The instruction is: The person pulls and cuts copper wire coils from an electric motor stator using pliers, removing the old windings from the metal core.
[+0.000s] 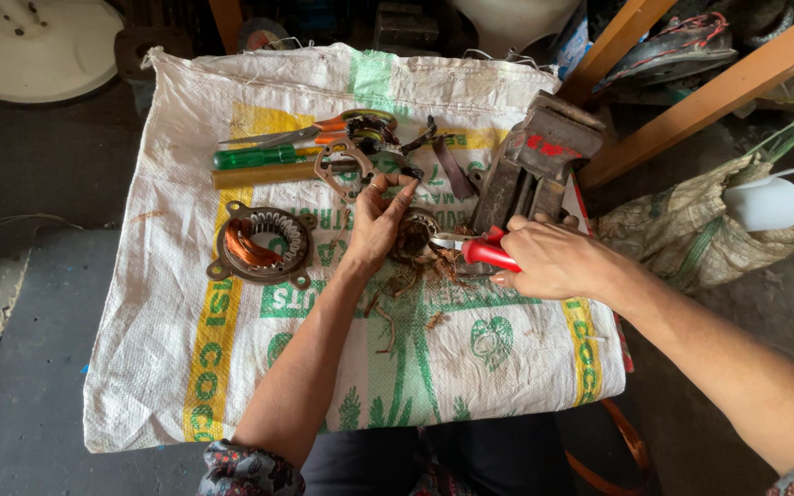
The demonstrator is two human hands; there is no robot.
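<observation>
Two hands at centre of frame, working over a white woven sack [186,367] spread as a work surface. L hand [380,220]: fingers spread and pressed down on a small motor stator [413,234], steadying it, not clenched. R hand [553,259], centre-right: fingers clenched round red-handled pliers [478,250]; plier nose points left, at or in the stator's edge, exact contact hidden by the L palm. Loose copper wire scraps [406,294] lie just below the stator.

Second stator [262,243] w/ copper windings intact sits left of centre, apart from both hands. Upper centre: green-handled screwdriver [255,157], orange-handled cutters [310,131], bracket plate [346,170], odd small parts. Bench vise [530,165] stands upper right, just behind the R hand.

Risks (judgement):
- Plier nose close to L fingertips; if grip on the wire slips under pull, the tool could jerk into the L hand.
- Stator held only by hand pressure on a soft sack, so could skid or tip when the wire is tugged.
- Cut wire ends are sharp; could prick the palm.
- Scraps scatter across the sack, could snag or roll off the edge.
</observation>
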